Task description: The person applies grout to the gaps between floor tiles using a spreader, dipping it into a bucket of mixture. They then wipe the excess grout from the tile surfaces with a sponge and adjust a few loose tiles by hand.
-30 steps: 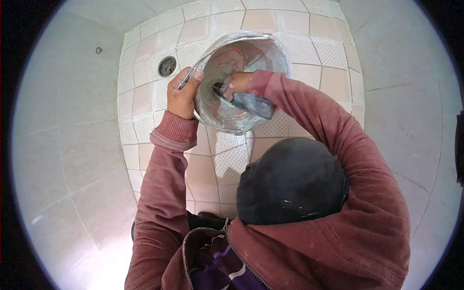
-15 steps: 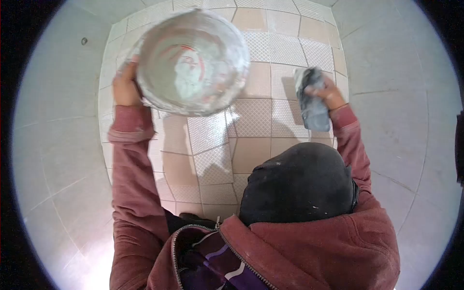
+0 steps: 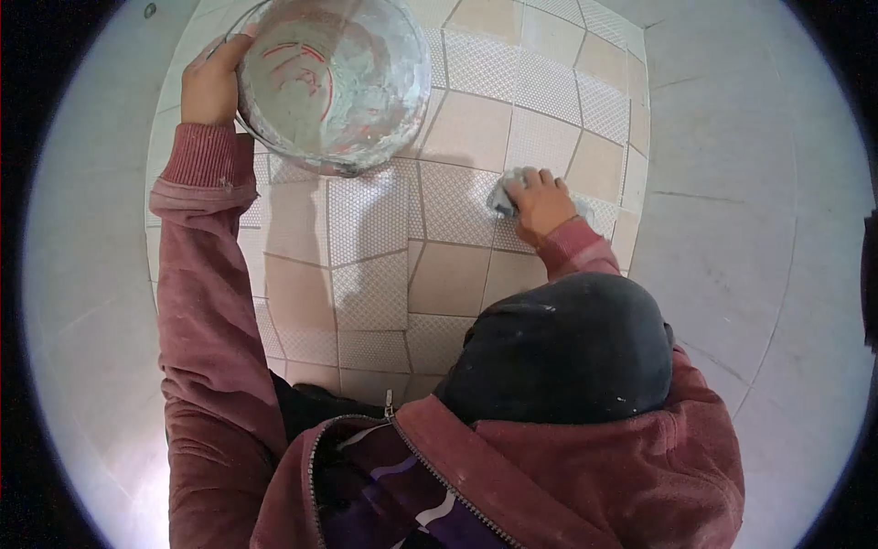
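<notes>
Presently, the right hand [image 3: 541,203] lies palm down on the floor, fingers together and curled over a grey, grout-smeared sponge pad [image 3: 502,198], pressing it flat against a textured white square tile [image 3: 457,206]; only the pad's left edge and a sliver at the right of the wrist show from under the hand. The right forearm, in a dull red ribbed-cuff sleeve [image 3: 572,247], runs back toward the body and is bent sharply at the elbow. The left hand [image 3: 210,84] is raised to the upper left, arm extended, its fingers clenched over the rim of a round grey plastic bucket [image 3: 334,78] coated inside with pale grey grout and red streaks; the bucket is tilted so its inside faces the camera, and it hangs clear of the floor. The bucket and the pad are well apart, with bare tiles between them. The floor is a patchwork of beige smooth tiles [image 3: 471,123] and white dotted ones, bounded on the left and right by large pale grey wall tiles [image 3: 741,183] that close in just beyond the right hand. A dark rounded knee [image 3: 562,352] sits just below the right wrist, limiting room toward the body; open floor lies to the left of the pad.
</notes>
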